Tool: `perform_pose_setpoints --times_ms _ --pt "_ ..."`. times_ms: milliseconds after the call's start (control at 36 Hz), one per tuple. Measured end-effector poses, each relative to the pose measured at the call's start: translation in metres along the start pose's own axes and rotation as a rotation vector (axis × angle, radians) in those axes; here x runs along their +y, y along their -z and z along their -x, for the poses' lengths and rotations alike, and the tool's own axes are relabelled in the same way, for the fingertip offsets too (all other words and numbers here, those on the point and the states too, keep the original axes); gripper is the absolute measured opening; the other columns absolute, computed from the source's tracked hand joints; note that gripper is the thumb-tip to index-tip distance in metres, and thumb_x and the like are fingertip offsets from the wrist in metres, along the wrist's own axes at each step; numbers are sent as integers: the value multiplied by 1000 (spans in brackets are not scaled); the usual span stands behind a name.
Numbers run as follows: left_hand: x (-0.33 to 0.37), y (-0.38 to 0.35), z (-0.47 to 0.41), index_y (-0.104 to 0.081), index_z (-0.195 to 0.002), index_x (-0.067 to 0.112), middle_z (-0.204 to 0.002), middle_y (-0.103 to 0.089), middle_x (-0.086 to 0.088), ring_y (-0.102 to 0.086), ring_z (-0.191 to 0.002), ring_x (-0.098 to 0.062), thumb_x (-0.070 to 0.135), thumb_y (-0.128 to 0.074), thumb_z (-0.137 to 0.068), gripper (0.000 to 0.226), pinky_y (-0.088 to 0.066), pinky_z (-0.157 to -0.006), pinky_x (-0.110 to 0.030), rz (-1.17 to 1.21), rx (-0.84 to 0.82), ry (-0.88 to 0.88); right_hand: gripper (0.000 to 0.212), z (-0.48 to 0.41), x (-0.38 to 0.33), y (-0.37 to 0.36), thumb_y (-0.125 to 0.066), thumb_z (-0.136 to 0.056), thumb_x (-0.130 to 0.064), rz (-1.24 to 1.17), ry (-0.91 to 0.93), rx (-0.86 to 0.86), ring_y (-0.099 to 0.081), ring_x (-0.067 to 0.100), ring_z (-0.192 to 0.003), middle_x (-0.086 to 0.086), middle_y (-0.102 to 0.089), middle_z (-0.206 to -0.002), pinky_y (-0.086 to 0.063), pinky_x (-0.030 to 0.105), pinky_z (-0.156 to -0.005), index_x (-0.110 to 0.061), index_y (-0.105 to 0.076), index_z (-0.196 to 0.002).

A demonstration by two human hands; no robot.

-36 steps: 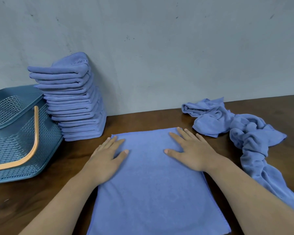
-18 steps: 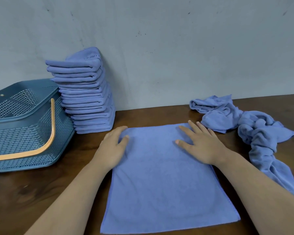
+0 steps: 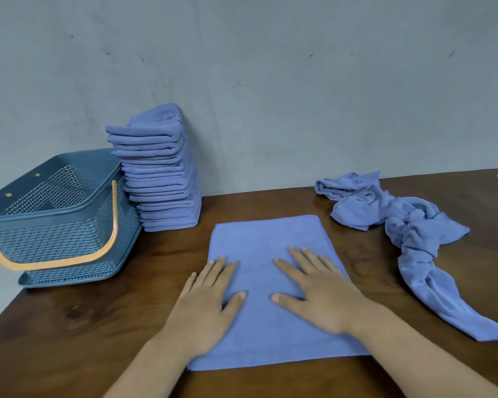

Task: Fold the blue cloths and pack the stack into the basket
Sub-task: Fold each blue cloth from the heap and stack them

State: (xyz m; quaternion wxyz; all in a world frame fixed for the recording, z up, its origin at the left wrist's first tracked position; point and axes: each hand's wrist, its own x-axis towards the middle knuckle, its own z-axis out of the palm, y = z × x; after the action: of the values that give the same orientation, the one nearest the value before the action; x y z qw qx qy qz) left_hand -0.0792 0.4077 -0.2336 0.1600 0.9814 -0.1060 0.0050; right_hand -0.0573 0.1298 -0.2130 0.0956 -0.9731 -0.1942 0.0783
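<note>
**Left hand (image 3: 210,300) and right hand (image 3: 319,297) flat on the blue cloth (image 3: 270,239), fold not yet begun**

Palms down on the near half of the cloth, fingers straight and slightly spread, gripping nothing. Left over the cloth's left edge, right just inside the right edge, thumbs pointing inward with a bare strip between them. Cloth spread on the wooden table (image 3: 69,326) directly ahead, long axis running away from the body, far edge beyond the fingertips, near edge back by the wrists. Probably smoothing ahead of a fold. Likely calls for carrying one short edge over to the other, each hand about equally close to its own corner. Folded stack (image 3: 161,179) at far left, leaning on the wall, just beside the blue basket (image 3: 55,239) with its orange handle (image 3: 69,262) swung down. Heap of unfolded cloths (image 3: 408,225) to the right, near the far right corner but apart from it. Nothing lying on the cloth besides the hands.
</note>
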Motion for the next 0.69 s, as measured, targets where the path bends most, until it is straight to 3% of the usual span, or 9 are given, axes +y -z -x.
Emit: perform_pose_setpoints --times_ms 139,222,306,417,528,611,694 --pt "1 1 3 -1 -167 45 -172 14 27 22 -156 4 75 -24 -102 75 7 -130 -31 4 -11 15 93 20 30 -3 -11 -84 -99 -53 -149 44 26 5 -157 -15 25 -172 6 41 -131 -53 10 -163" --pt "-2 5 4 -13 -167 43 -171 -2 28 8 -159 3 72 -39 -102 76 -3 -132 -32 148 48 17 93 22 29 -3 -13 -86 -96 -48 -167 49 25 7 -158 -12 23 -173 6 44 -131 -50 9 -164" --pt "-3 8 3 -22 -166 41 -170 -15 26 -7 -155 7 63 -41 -106 67 -6 -132 -34 233 44 37 88 16 24 3 -16 -94 -88 28 -152 68 18 14 -161 -8 14 -176 6 51 -131 -42 1 -167" --pt "1 0 0 -15 -167 41 -174 -1 26 9 -159 3 61 -29 -108 64 0 -132 -35 34 22 18 74 -1 -3 11 -29 -104 -72 24 13 88 10 14 -162 -9 4 -177 3 52 -131 -39 -12 -168" --pt "2 -3 -3 -1 -168 44 -174 13 21 18 -159 -1 61 -20 -108 64 6 -131 -36 -58 -18 26 71 -32 -27 8 -30 -104 -72 -3 175 38 10 8 -161 -16 4 -176 7 45 -131 -45 -12 -167" --pt "2 -2 -3 4 -167 45 -174 16 19 20 -159 -3 61 -17 -108 64 7 -131 -36 -84 -32 28 75 -49 -15 7 -27 -100 -79 0 158 -39 13 6 -160 -17 8 -175 7 44 -130 -49 -7 -166" --pt "3 -1 -2 6 -167 44 -174 17 18 20 -159 -4 61 -15 -108 65 6 -132 -37 -96 -30 21 85 -58 23 15 -19 -90 -91 16 26 -38 16 6 -160 -17 11 -175 8 47 -130 -54 -2 -164"
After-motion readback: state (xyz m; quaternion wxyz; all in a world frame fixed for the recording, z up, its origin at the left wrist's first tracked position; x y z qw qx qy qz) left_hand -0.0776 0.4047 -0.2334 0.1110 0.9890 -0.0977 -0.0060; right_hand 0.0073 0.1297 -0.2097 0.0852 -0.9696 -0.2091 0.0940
